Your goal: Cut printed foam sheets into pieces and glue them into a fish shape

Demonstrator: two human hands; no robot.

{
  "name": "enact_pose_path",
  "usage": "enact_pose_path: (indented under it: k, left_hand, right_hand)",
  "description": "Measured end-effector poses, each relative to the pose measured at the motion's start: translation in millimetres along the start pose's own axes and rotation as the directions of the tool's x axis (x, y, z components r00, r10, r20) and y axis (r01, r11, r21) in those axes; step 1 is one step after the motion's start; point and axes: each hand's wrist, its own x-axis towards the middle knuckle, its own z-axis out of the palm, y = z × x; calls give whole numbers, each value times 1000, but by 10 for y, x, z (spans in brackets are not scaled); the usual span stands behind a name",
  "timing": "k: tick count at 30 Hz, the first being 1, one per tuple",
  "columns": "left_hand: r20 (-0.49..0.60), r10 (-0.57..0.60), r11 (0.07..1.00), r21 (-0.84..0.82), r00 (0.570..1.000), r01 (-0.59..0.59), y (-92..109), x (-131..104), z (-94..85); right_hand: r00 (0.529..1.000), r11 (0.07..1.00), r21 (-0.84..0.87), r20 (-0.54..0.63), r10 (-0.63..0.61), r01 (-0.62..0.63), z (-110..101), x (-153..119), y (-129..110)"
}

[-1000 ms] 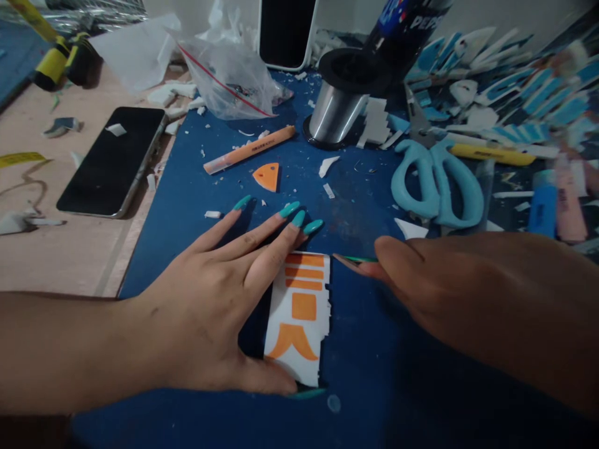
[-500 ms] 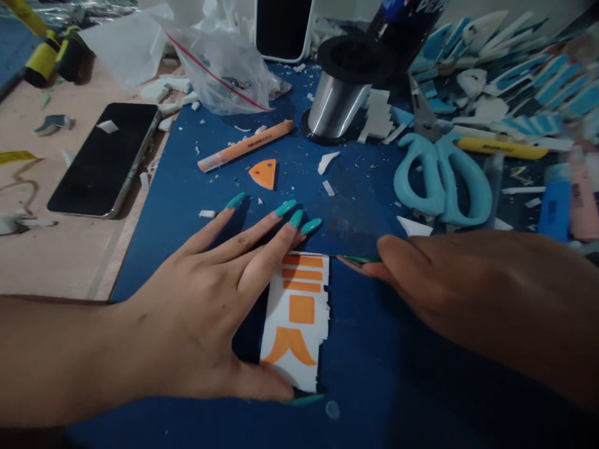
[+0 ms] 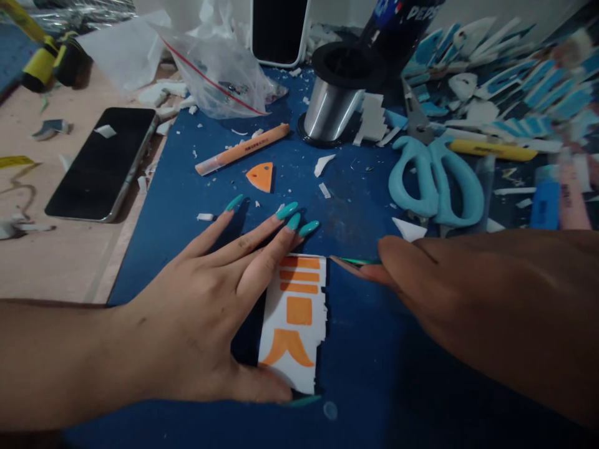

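Observation:
My left hand lies spread over a white foam strip, its fingers stretched forward across the blue work surface. Orange bars, a square and a curved shape mark the strip, whose right edge is ragged. Thumb and index finger press near its bottom and top ends. My right hand is closed in a pinch around a thin pointed blade; the rest of that tool is hidden in the hand. The blade tip is close to the strip's upper right corner, and I cannot tell whether they touch.
Beyond my hands lie an orange marker, an orange foam triangle and blue-handled scissors. A wire spool and a Pepsi bottle stand behind. A phone lies left; cut foam pieces pile up right.
The view has shifted slightly. The blade tip stays near the strip's upper right corner; the left hand keeps its place on the strip.

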Motion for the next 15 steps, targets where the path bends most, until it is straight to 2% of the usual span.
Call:
enact_pose_path:
  k: [2, 4, 7, 10, 15]
  left_hand:
    - [2, 6, 1000, 10, 1000, -6, -4, -3, -5]
    - [22, 37, 999, 15, 999, -37, -26, -3, -18]
    - [47, 80, 997, 9, 996, -81, -61, 0, -40]
    - [49, 73, 997, -8, 996, -73, -74, 4, -48]
    - [45, 55, 997, -47, 997, -53, -63, 16, -50]
  right_hand:
    - [993, 998, 17, -94, -64, 66, -8, 39, -23]
    - [986, 995, 21, -141, -91, 95, -8, 76, -43]
    - [982, 989, 39, -131, -138, 144, 8, 105, -49]
    - [979, 987, 44, -135, -150, 157, 23, 108, -36]
    - [973, 985, -44, -151, -173, 168, 26, 126, -9]
